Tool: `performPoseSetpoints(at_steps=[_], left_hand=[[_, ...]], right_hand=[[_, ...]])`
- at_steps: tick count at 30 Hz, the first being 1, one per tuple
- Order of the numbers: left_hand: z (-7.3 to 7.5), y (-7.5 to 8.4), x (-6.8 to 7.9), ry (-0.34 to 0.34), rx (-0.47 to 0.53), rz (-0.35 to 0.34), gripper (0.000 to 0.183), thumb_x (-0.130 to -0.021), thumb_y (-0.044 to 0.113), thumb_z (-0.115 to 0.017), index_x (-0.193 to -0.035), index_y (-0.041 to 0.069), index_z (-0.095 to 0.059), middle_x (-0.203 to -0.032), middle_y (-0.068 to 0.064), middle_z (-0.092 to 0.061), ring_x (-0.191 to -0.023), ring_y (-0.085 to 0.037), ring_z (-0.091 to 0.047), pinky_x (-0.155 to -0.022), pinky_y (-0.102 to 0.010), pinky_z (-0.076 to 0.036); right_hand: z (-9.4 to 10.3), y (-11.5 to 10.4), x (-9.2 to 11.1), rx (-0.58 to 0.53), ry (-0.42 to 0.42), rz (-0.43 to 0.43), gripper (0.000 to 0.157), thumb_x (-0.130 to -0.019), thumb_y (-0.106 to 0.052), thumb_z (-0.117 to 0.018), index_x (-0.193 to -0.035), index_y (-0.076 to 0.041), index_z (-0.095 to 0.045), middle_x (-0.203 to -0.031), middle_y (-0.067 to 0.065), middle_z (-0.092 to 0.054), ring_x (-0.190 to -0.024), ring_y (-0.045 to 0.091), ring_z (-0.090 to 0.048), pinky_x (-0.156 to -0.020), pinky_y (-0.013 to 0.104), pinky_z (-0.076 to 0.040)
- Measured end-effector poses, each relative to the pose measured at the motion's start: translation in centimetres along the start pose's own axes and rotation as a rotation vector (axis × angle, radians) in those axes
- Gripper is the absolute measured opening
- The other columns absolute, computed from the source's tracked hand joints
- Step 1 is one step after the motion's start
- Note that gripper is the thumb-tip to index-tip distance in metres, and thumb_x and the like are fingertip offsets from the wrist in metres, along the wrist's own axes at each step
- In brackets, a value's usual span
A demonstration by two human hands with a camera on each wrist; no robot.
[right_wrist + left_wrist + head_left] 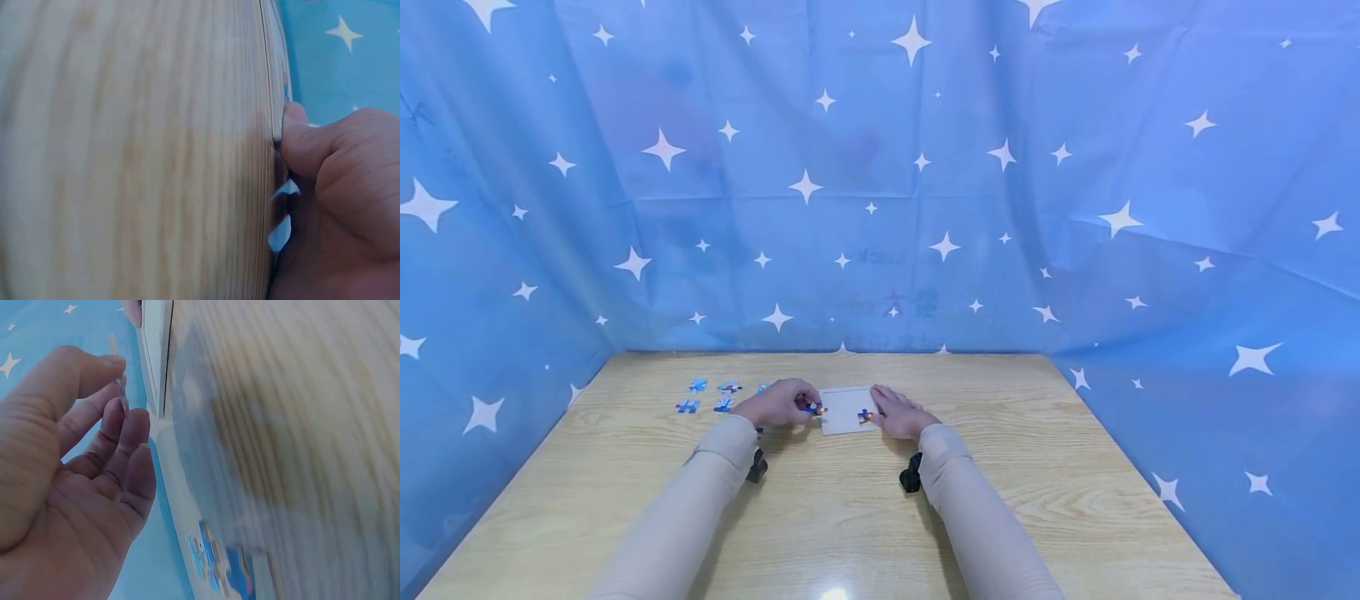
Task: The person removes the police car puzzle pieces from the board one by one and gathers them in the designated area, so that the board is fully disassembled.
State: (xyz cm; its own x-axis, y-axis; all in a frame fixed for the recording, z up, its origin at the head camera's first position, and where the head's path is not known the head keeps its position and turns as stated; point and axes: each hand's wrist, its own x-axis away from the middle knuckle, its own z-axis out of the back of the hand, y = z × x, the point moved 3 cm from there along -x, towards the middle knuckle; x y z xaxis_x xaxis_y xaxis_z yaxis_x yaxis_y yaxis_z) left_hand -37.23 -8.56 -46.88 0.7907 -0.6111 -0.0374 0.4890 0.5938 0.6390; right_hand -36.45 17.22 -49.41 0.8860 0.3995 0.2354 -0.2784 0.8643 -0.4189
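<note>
My left hand pinches a small jigsaw piece between thumb and fingers at the left edge of a white puzzle board. In the left wrist view this piece appears edge-on, so its picture is hidden. Over the board's right edge lies my right hand, its fingers at the far corner. The right thumb presses down at the board's edge, beside another coloured jigsaw piece that lies on the board.
Several loose blue jigsaw pieces lie on the wooden table to the left, some partly hidden by my left hand. A blue curtain with white stars hangs behind the table and along its sides.
</note>
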Motion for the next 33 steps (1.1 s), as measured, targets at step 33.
performPoseSetpoints(at_steps=[33], left_hand=[[3.0, -2.4, 3.5, 0.039, -0.005, 0.075, 0.024, -0.089, 0.002, -0.071, -0.112, 0.007, -0.071, -0.101, -0.002, -0.065, -0.09, -0.017, -0.059, -0.079, -0.037, -0.053]], right_hand=[[0.0, 0.0, -0.1, 0.015, -0.009, -0.009, 0.064, -0.11, -0.039, -0.038, -0.164, -0.015, -0.013, -0.171, 0.004, -0.006, -0.156, 0.032, -0.005, -0.121, 0.06, -0.01]])
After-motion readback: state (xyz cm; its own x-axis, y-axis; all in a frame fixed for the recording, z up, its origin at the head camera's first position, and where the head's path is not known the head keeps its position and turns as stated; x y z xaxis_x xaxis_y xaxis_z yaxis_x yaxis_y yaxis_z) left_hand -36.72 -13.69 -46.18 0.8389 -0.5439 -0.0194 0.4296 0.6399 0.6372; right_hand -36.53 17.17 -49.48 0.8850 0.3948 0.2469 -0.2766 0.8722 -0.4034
